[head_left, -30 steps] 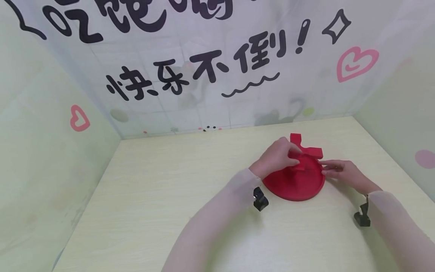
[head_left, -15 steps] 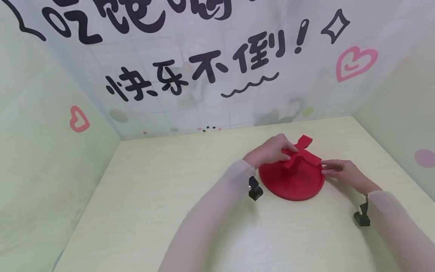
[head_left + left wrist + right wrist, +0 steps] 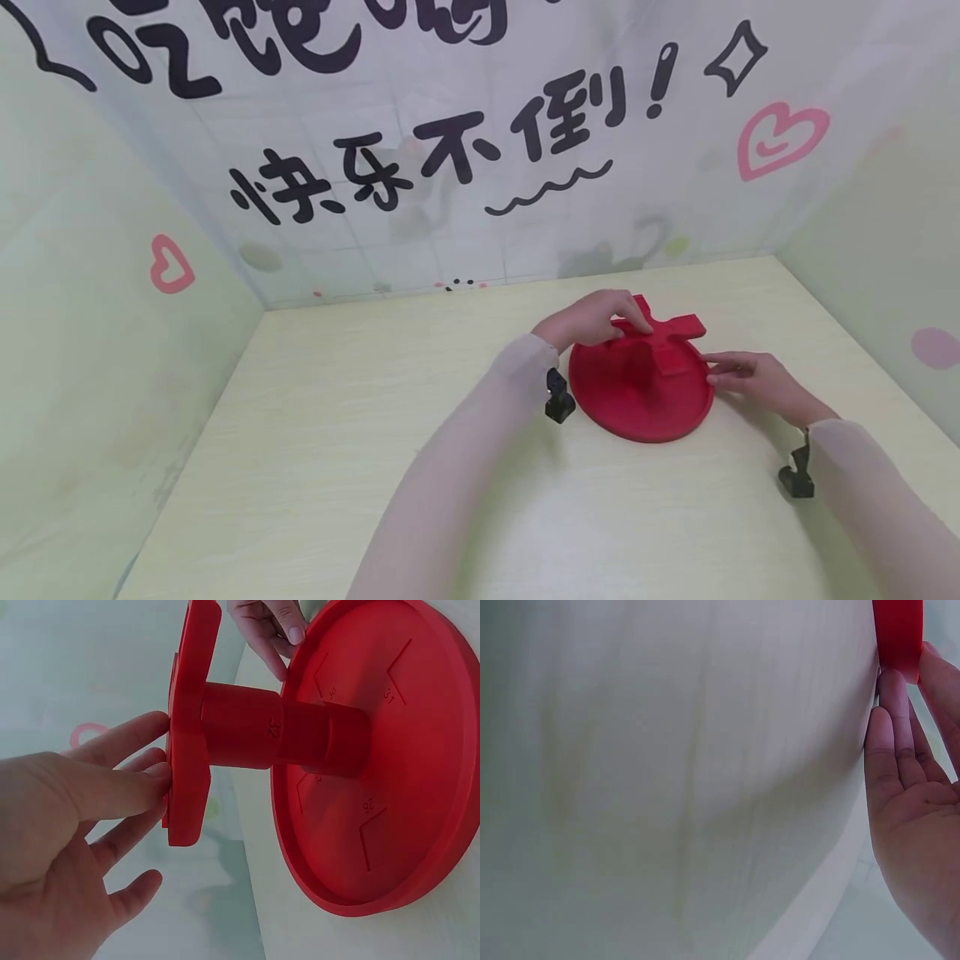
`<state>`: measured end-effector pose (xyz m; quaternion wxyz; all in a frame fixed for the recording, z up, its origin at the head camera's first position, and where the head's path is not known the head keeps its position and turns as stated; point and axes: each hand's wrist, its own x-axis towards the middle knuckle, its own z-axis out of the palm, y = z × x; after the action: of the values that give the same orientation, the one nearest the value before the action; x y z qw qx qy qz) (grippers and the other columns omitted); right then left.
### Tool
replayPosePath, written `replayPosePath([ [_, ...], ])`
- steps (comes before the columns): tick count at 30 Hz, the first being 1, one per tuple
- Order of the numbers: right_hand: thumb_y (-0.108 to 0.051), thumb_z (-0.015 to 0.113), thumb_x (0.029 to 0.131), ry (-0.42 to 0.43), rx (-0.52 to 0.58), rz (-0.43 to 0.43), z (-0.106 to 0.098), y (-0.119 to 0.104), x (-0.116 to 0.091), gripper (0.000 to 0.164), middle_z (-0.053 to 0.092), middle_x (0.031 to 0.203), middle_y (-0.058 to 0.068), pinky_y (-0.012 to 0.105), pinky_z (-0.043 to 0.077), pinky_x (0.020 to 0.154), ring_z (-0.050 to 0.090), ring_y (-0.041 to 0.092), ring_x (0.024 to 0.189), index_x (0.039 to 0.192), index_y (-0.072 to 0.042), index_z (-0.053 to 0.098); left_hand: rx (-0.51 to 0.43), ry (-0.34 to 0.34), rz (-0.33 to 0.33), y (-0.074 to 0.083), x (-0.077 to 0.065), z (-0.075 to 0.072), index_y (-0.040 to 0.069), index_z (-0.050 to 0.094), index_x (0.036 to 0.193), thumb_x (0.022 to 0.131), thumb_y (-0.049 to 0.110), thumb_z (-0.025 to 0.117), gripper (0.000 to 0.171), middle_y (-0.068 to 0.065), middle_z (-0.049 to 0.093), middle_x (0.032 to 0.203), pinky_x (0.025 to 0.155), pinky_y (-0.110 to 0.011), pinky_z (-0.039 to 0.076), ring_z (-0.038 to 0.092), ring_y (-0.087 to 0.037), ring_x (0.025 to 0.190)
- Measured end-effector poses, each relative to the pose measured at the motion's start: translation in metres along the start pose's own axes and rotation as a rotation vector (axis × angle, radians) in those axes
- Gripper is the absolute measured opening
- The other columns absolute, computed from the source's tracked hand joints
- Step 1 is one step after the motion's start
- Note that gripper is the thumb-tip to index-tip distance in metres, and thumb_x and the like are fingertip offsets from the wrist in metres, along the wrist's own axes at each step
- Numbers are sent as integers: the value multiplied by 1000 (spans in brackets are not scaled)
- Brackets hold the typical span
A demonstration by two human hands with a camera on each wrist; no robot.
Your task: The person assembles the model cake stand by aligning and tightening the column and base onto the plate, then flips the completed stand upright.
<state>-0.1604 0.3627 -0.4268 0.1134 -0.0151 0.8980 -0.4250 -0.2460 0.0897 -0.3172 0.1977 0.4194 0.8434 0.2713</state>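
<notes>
A red cross-shaped piece (image 3: 189,742) tops a red stepped post (image 3: 240,724) marked 32, which stands at the middle of a red round tray (image 3: 420,787) with a raised rim. In the head view, the cross (image 3: 663,333) is over the tray's far part. My left hand (image 3: 596,318) grips its left arm; in the left wrist view the thumb and fingertips touch its outer face and edge, with the little finger free. At the tray's right side, my right hand (image 3: 765,383) pinches the rim (image 3: 900,637) between thumb and fingers.
Outlines and numbers mark the tray floor around the post. The tray rests on a pale wood-look table (image 3: 360,433), towards its right side. Behind stands a white printed backdrop (image 3: 450,225), with side panels left and right. A small black camera is on each wrist.
The cross has turned about its post, so its arms point in new directions. My left hand has shifted left and slightly away with it. My right hand stays on the tray's rim.
</notes>
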Motion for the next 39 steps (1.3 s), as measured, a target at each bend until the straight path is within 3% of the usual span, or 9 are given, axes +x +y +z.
replayPosePath([
  [4, -30, 64, 86, 0, 7, 0, 0, 1, 1, 58, 58, 115, 20, 26, 49, 71, 55, 32, 102, 133, 0, 45, -6, 8, -18, 1, 1, -1, 15, 66, 115, 81, -4, 65, 40, 3, 56, 104, 67, -13, 46, 47, -8, 96],
  [11, -32, 63, 86, 2, -3, -8, -2, 1, 1, 58, 58, 116, 20, 27, 49, 73, 54, 34, 104, 133, -1, 45, -3, 41, 37, 14, 2, 8, 12, 65, 115, 82, 5, 67, 34, 4, 57, 102, 69, -12, 44, 49, -5, 93],
  [19, -31, 62, 87, -8, 33, -20, -1, -1, -1, 58, 56, 117, 22, 28, 48, 75, 56, 33, 102, 134, -1, 44, -11, 167, -160, 39, 2, 33, 13, 67, 113, 79, 16, 72, 34, 5, 63, 95, 61, -12, 45, 53, -2, 77],
  [23, -32, 62, 87, -9, 28, -9, -1, 0, -1, 59, 57, 117, 21, 27, 48, 76, 56, 33, 103, 134, -2, 44, 7, 207, -182, 40, 1, 36, 14, 67, 112, 76, 17, 75, 37, 5, 63, 96, 60, -11, 45, 52, -2, 78],
  [28, -31, 63, 87, -3, 13, -21, -1, 0, -1, 59, 56, 117, 22, 27, 49, 75, 55, 34, 103, 134, -1, 44, 16, 192, -165, 35, 2, 34, 13, 67, 113, 76, 16, 75, 38, 3, 64, 99, 61, -11, 45, 53, -3, 80],
  [39, -30, 62, 87, -2, 23, -20, -1, 0, -2, 59, 57, 116, 22, 23, 48, 74, 56, 33, 103, 133, 2, 44, 42, 64, -172, 28, 3, 20, 16, 66, 115, 76, 9, 74, 41, 6, 60, 100, 62, -12, 46, 49, -5, 89],
])
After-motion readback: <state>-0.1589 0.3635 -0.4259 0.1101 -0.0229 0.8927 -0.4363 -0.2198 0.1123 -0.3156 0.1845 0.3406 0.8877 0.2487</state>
